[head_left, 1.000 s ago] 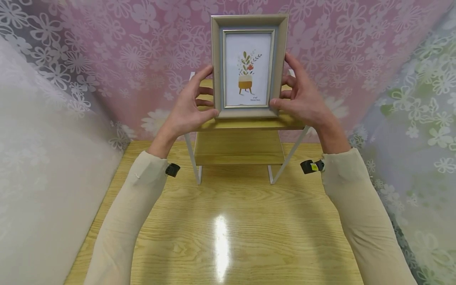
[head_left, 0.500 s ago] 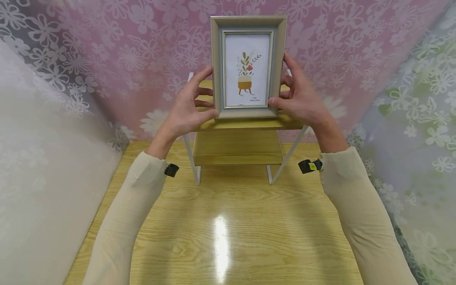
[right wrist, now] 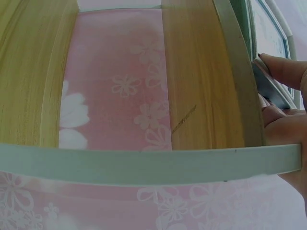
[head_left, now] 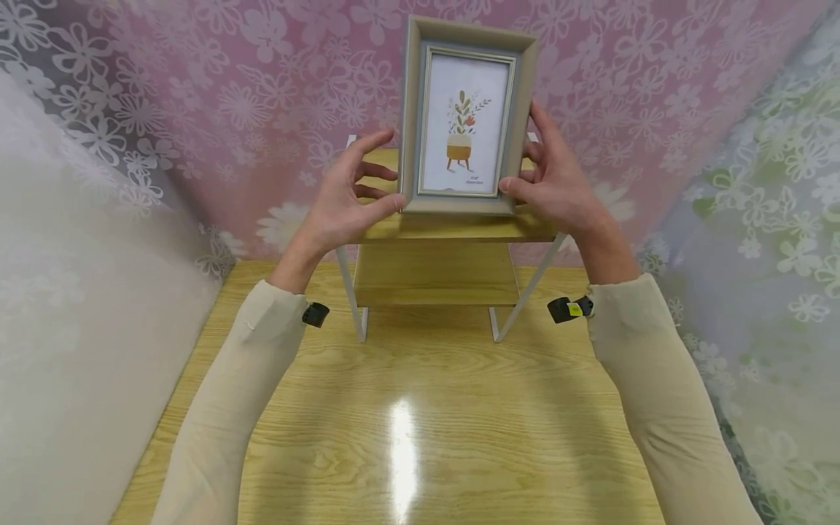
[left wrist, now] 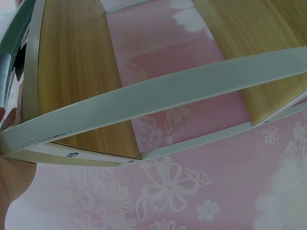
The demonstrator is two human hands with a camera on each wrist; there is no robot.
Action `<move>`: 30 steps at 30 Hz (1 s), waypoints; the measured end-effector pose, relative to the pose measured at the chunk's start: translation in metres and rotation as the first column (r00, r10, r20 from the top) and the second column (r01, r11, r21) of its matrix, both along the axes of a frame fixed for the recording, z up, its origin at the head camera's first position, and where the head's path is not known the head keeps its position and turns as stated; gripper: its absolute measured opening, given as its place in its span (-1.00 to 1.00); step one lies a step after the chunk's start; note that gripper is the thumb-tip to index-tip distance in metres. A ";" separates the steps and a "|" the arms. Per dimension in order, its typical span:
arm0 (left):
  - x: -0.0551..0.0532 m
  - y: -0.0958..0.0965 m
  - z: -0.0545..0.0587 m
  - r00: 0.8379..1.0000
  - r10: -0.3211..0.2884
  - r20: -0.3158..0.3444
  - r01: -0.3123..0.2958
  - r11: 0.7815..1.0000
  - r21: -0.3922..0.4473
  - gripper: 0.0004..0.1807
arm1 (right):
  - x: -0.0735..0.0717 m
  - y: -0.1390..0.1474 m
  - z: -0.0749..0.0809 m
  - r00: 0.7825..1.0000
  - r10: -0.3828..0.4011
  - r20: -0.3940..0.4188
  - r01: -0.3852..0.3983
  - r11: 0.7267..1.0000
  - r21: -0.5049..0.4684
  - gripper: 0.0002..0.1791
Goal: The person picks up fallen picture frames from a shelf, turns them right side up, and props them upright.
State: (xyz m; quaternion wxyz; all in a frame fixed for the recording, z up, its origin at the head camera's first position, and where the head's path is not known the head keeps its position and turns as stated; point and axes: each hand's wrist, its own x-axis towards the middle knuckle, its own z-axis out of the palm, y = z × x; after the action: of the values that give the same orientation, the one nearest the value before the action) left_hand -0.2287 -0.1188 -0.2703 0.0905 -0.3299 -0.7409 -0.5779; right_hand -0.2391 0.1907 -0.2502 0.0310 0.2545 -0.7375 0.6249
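A beige picture frame (head_left: 525, 80) stands upright over the top shelf (head_left: 459, 227), leaning slightly in the head view. It holds a print of a potted plant. My right hand (head_left: 566, 175) grips its right side, thumb on the front near the lower corner and fingers round the back. To the left, my left hand (head_left: 348, 191) is spread with curved fingers, a small gap between its index finger and the frame. Its thumb tip is right at the lower left corner. In the right wrist view my thumb presses the frame's lower edge (right wrist: 273, 86).
The small two-tier stand has white metal legs (head_left: 348, 281) and a lower wooden shelf (head_left: 436, 273). A pink floral backdrop (head_left: 262, 131) hangs behind it, with pale curtains (head_left: 774, 240) on the sides. Shiny wood-patterned flooring (head_left: 472, 423) spreads in front.
The frame has shifted slightly right and tilted, its top moving up and right. My left index finger has come away from its left edge; my right hand keeps its grip.
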 end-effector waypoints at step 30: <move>-0.002 -0.003 -0.002 1.000 -0.027 0.002 0.027 0.998 -0.065 -0.45 | -0.003 0.005 -0.003 0.986 0.168 -0.013 -0.169 0.981 -0.092 0.07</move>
State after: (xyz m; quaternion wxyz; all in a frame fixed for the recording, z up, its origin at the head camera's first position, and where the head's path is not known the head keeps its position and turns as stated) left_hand -0.2312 -0.1220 -0.2722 0.0716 -0.3425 -0.7549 -0.5547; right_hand -0.2424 0.1955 -0.2533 -0.0085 0.3158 -0.6836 0.6580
